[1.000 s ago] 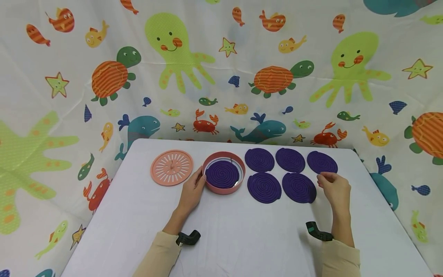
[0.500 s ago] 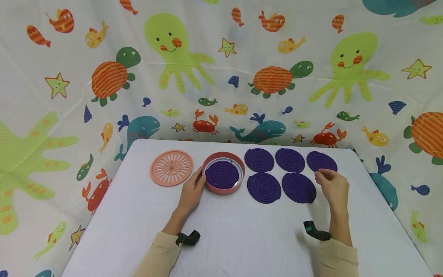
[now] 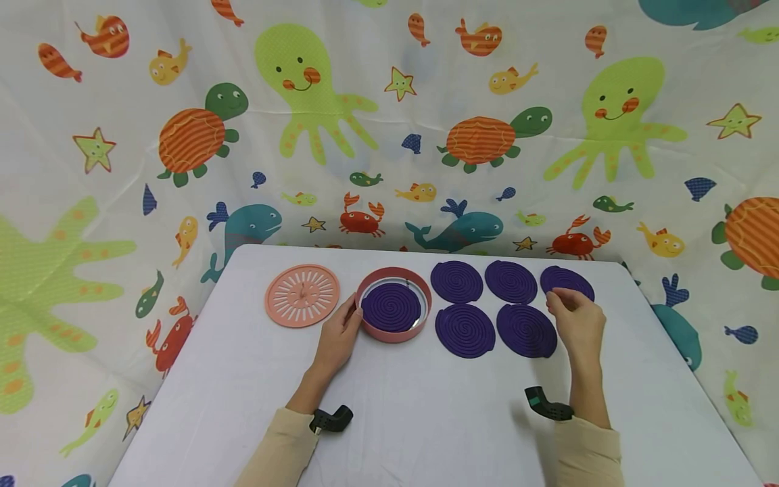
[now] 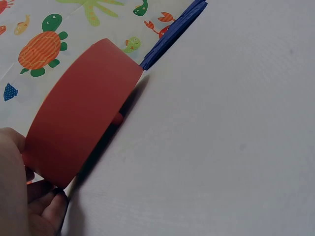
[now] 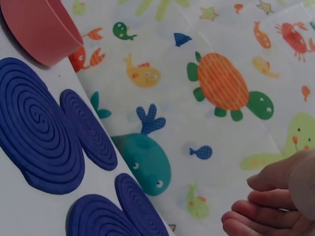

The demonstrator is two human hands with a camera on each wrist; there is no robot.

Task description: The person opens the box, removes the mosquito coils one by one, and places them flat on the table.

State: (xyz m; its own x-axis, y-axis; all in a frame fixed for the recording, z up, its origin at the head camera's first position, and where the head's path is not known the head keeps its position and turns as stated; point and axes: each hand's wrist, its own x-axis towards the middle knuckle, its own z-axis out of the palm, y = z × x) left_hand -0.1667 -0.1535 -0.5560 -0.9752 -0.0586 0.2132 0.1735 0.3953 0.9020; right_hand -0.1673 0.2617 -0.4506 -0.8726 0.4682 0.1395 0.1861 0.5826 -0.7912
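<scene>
My left hand (image 3: 337,333) grips the near left wall of a round pink mosquito coil holder (image 3: 394,337), thumb above and fingers below in the left wrist view. A purple mosquito coil (image 3: 391,308) lies inside it, over a pale metal lining. My right hand (image 3: 578,325) hovers near the far right mosquito coil (image 3: 564,277) and overlaps its front edge in the head view. Its fingers are loosely bent with nothing between them in the right wrist view. To the left of the holder lies its slotted pink lid (image 3: 310,297).
More purple coils lie flat to the right of the holder: two in the back row (image 3: 456,281) and two in front, including a front right coil (image 3: 526,331). A printed sea-animal curtain (image 3: 389,135) hangs behind the white table (image 3: 426,419).
My right hand has drifted left and slightly away from me, so it now covers part of the far right coil. The left hand and holder stay in place.
</scene>
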